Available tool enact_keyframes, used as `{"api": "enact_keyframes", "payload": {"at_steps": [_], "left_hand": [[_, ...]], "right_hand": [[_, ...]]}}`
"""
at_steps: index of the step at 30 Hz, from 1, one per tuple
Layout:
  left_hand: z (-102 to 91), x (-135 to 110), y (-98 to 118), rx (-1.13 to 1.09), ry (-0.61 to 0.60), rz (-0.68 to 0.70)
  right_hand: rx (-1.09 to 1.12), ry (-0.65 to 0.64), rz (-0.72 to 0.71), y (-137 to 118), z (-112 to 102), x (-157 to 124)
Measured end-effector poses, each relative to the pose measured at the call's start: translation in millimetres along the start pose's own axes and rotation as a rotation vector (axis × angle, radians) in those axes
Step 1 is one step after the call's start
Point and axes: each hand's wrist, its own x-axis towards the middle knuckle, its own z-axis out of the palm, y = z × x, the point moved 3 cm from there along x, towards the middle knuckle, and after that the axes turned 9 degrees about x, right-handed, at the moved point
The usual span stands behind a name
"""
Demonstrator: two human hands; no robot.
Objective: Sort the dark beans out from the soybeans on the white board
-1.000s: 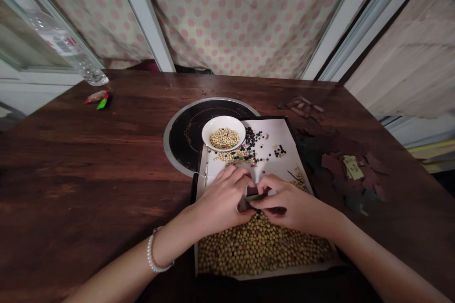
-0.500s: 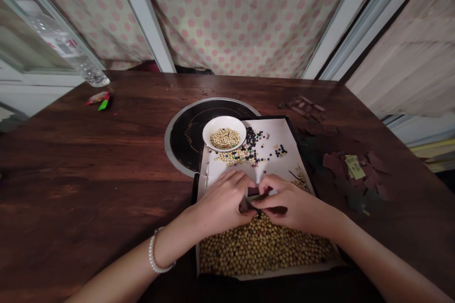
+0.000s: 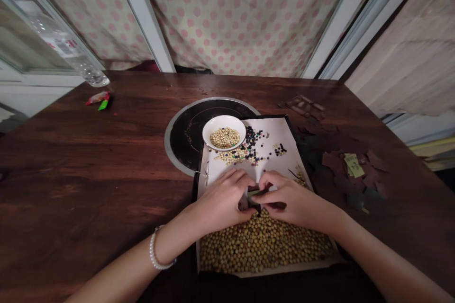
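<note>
Pinching a dark scrap (image 3: 256,194) above beans (image 3: 263,246), left hand (image 3: 220,203) and right hand (image 3: 295,203) grips adjoin.

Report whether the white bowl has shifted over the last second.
No. The bowl sits where it did, straddling the rim of the black disc and the far left corner of the tray.

Home dining room: wooden table (image 3: 88,151), inset cooktop (image 3: 185,132), polka-dot curtain (image 3: 245,14).
</note>
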Motion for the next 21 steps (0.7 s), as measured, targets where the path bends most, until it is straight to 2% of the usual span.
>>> {"api": "enact_keyframes", "payload": {"at_steps": [21], "left_hand": [[-0.6, 1.0, 0.2, 0.017, -0.047, -0.012]], "right_hand": [[-0.023, -0.005, 0.005, -0.7, -1.1, 0.7]]}}
